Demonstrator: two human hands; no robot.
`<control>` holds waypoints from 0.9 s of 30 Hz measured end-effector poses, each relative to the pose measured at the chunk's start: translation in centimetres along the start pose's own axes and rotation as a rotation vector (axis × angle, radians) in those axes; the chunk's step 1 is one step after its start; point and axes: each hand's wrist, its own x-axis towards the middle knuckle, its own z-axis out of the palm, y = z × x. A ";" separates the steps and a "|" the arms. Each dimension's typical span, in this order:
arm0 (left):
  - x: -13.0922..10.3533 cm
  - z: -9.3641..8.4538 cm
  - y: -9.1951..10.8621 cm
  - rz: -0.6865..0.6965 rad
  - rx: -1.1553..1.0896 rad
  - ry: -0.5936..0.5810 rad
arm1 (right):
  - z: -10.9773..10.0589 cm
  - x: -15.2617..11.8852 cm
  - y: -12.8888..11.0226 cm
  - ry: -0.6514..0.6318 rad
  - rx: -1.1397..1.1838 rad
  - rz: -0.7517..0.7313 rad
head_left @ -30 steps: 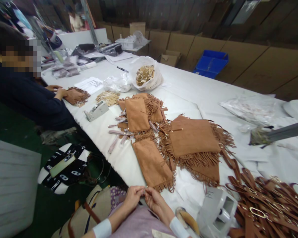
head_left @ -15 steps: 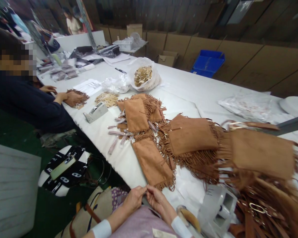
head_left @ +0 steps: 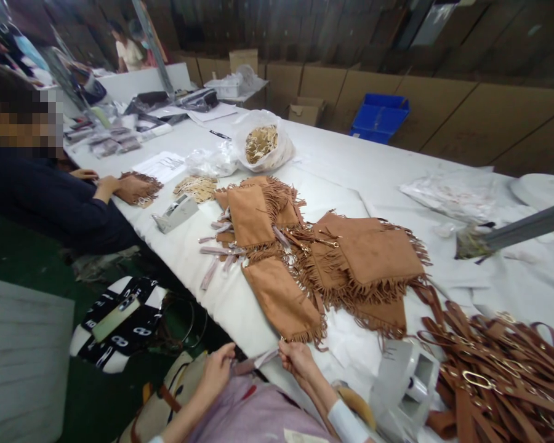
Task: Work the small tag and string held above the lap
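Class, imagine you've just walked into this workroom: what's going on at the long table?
The person wearing the camera sits at a white table, stretching a thin pale strip between the left hand and right hand, just below a tan fringed suede bag. More fringed bags lie heaped beyond, brown straps pile at the right, and a tape dispenser sits farther along. A co-worker's hand rests on another fringed piece.

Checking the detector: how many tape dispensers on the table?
2. One tape dispenser lies at the table's left edge near the seated co-worker; the other dispenser stands by the person's right hand, beside the straps. More may be hidden.
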 end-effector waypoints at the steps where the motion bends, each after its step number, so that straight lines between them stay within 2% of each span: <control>1: 0.7 0.1 0.9 -0.057 -0.031 -0.010 | -0.1 0.2 0.0 0.010 0.000 0.007; 3: 2.0 1.2 2.8 -0.115 -0.085 -0.098 | 0.0 0.3 -0.1 0.020 0.010 0.014; 5: 2.9 3.2 4.4 -0.145 -0.134 -0.222 | 0.2 0.1 -0.3 0.015 0.020 0.005; 7: 3.1 5.2 5.3 -0.159 -0.168 -0.330 | 0.1 -0.4 -0.7 0.005 0.034 -0.017; 9: 2.9 6.6 5.5 -0.150 -0.187 -0.383 | -0.1 -1.0 -1.3 -0.008 0.052 -0.044; 12: 2.7 7.2 5.4 -0.093 -0.190 -0.382 | -0.4 -1.8 -1.9 -0.040 0.086 -0.063; 19: 3.4 6.5 5.7 0.110 -0.089 -0.285 | 0.0 -2.2 -2.0 -0.079 0.156 -0.003; 27: 3.3 7.8 4.5 0.110 -0.096 -0.248 | 0.1 -2.1 -1.9 -0.070 0.194 0.014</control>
